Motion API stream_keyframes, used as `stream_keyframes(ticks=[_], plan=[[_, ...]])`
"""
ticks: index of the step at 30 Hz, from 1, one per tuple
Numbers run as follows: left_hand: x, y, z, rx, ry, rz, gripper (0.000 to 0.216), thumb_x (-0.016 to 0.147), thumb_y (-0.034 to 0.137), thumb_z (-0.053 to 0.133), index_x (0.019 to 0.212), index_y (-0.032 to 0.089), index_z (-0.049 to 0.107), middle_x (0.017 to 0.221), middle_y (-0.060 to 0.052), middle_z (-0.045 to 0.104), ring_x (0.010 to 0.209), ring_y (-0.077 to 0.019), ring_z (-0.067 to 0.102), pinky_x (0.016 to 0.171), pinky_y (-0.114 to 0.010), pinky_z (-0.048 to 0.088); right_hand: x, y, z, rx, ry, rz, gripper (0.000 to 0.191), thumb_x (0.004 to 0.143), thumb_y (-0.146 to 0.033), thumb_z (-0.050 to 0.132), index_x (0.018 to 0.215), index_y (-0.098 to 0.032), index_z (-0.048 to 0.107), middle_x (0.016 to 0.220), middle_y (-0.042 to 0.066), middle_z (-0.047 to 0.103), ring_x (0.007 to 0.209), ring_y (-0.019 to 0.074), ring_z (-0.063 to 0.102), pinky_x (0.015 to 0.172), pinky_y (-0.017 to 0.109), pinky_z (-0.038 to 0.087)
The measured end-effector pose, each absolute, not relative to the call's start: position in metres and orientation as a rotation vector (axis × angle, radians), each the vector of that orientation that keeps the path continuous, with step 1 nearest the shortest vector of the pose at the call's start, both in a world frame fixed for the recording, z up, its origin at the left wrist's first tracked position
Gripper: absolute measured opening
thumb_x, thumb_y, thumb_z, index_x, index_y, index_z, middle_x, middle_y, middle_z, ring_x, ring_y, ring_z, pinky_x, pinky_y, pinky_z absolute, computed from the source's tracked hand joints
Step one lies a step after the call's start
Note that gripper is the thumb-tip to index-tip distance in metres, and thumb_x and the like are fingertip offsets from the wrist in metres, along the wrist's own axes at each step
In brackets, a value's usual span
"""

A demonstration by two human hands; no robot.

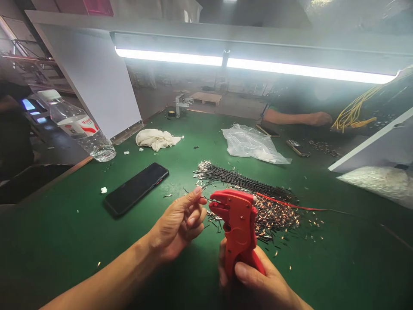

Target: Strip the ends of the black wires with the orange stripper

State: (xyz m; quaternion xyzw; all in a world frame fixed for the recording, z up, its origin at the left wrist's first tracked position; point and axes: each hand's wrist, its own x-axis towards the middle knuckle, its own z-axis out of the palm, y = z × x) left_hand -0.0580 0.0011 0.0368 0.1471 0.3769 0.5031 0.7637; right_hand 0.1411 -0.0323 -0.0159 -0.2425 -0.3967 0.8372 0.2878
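Note:
Wrapped round the handles of a red wire stripper [238, 224], my right hand [254, 275] holds the tool upright with its jaws pointing left. My left hand [180, 219] pinches a thin black wire [207, 199] between thumb and forefinger, and the wire's end reaches the stripper's jaws. Whether the jaws are clamped on it I cannot tell. Behind the tool lies a bundle of black wires [238, 175] with metal ends at the left. A heap of short black offcuts with coppery ends [274, 215] spreads to the right of the stripper, partly hidden by it.
On the green table [64, 241] lie a black phone [137, 188], a white cloth [156, 139] and a clear plastic bag [250, 144]. A water bottle [79, 127] leans at the left edge. A red strip [290, 205] crosses the offcuts. Across the table shows another person's forearm [293, 117].

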Motion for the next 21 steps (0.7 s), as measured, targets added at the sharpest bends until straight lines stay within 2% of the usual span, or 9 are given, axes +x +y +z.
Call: stream_keyframes(ticks=[8, 14, 21], plan=[[-0.055, -0.001, 0.035, 0.37, 0.886, 1.084, 0.035, 0.083, 0.043, 0.067, 0.067, 0.014, 0.059, 0.041, 0.008, 0.036, 0.036, -0.003, 0.021, 0.036, -0.017, 0.014, 0.141, -0.033, -0.012, -0.678, -1.054, 2.252, 0.04, 0.079, -0.046, 0.073, 0.097, -0.014, 0.059, 0.08, 0.005, 0.06, 0.072, 0.0134, 0.052, 0.069, 0.027, 0.038], [-0.055, 0.0, 0.035, 0.375, 0.92, 1.055, 0.033, 0.083, 0.042, 0.067, 0.067, 0.014, 0.058, 0.042, 0.008, 0.036, 0.038, -0.0033, 0.02, 0.037, -0.018, 0.013, 0.14, -0.028, -0.021, -0.556, -1.206, 2.191, 0.036, 0.084, -0.047, 0.067, 0.093, -0.013, 0.057, 0.077, 0.005, 0.058, 0.068, 0.0135, 0.051, 0.063, 0.026, 0.038], [-0.056, 0.0, 0.034, 0.379, 0.965, 1.071, 0.029, 0.081, 0.039, 0.069, 0.07, 0.013, 0.061, 0.041, 0.009, 0.036, 0.039, -0.0029, 0.02, 0.04, -0.018, 0.015, 0.139, -0.032, -0.011, -0.661, -1.157, 2.251, 0.04, 0.081, -0.052, 0.068, 0.085, -0.014, 0.057, 0.072, 0.003, 0.055, 0.064, 0.0121, 0.048, 0.063, 0.026, 0.037]])
